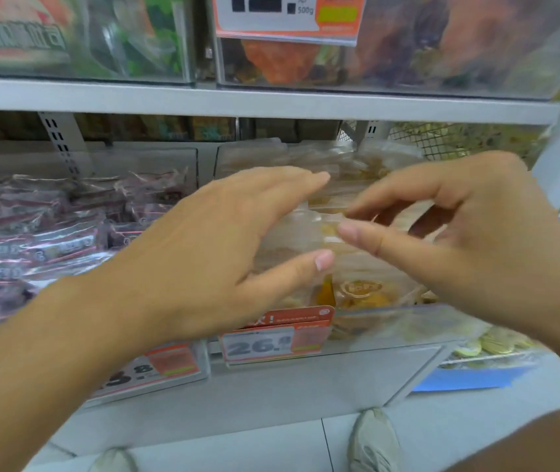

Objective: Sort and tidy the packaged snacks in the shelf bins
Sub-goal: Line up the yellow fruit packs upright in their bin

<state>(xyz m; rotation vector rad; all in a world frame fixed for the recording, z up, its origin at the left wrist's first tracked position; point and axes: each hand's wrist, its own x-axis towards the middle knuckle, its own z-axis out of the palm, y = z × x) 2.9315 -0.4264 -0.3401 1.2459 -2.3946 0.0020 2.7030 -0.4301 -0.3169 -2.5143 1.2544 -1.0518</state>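
Both my hands hover over the middle clear bin (394, 330), which is full of clear packets of yellow snacks (360, 294). My left hand (210, 253) is spread flat, fingers straight and thumb out underneath, just above the pile. My right hand (469, 226) faces it from the right with fingers loosely curved, its thumb and forefinger a little apart near a clear packet (306, 233) between the two hands. Motion blur hides whether either hand touches that packet. The bin to the left holds several purple-red packets (33, 233).
A grey shelf edge (237, 100) runs above the hands, with clear bins of colourful snacks (101, 39) and a price tag (285, 15) above it. Price tags (271, 338) hang on the bin fronts. A basket of yellow-green packets (496, 342) stands at right. My shoes (374, 441) are below.
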